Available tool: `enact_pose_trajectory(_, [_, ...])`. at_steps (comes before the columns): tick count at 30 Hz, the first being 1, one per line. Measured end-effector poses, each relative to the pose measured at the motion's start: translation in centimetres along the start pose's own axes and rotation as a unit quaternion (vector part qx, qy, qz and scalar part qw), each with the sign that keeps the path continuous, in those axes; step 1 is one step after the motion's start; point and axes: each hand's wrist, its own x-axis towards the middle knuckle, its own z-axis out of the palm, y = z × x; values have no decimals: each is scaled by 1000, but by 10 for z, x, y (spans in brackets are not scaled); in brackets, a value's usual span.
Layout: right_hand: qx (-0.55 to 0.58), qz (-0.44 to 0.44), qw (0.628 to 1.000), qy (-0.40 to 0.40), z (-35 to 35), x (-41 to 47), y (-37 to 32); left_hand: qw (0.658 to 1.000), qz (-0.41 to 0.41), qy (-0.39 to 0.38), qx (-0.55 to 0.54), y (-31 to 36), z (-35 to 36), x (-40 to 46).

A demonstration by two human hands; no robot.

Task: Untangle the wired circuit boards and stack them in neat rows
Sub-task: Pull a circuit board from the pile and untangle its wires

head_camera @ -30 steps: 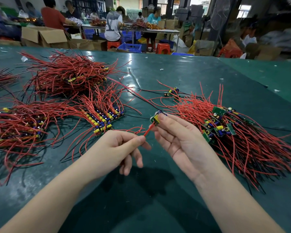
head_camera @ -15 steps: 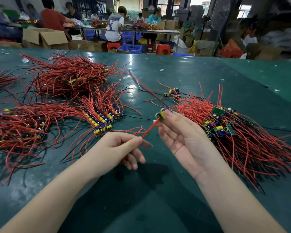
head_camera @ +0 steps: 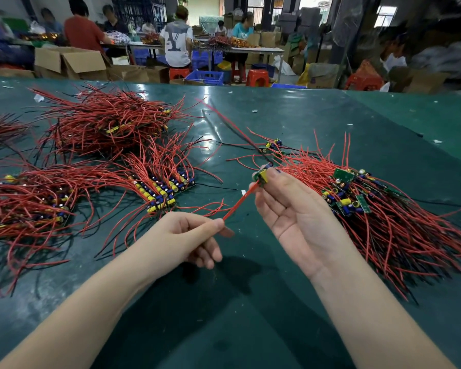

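Bright overhead glare on the green table (head_camera: 290, 123) (edges bowed, background workers soft).

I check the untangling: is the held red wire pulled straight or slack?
Straight: the wire runs taut from left hand to board.

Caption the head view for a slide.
Right hand holds a small green circuit board while left hand pulls its red wire taut above the dark green table.
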Motion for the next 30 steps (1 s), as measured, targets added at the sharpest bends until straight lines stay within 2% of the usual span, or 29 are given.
enact_pose_trajectory(6, [36,-37,997,65,-4,3,-9,1000,10,7,-4,-1,-2,-1])
enact_pose_trajectory(11, [-5,-23,1000,18,-1,0,-1,999,-2,28,16,-2,-2,1])
enact_pose_trajectory(15, [20,-28,998,43,-3,1,-6,997,8,64,-40,-2,-2,3])
enact_pose_trajectory(19, [46,-36,994,95,-5,4,-11,994,14,43,-98,0,-2,2])
enact_pose_trajectory(22, [36,-30,995,86,-5,3,-9,997,9,33,-63,1,1,0])
enact_pose_trajectory(27, [-9,-22,1000,18,0,-1,-6,1000,-7,30,-3,1,5,-3])
enact_pose_trajectory(30, [-9,-5,1000,27,1,-1,-11,999,13,23,23,2,7,-4])
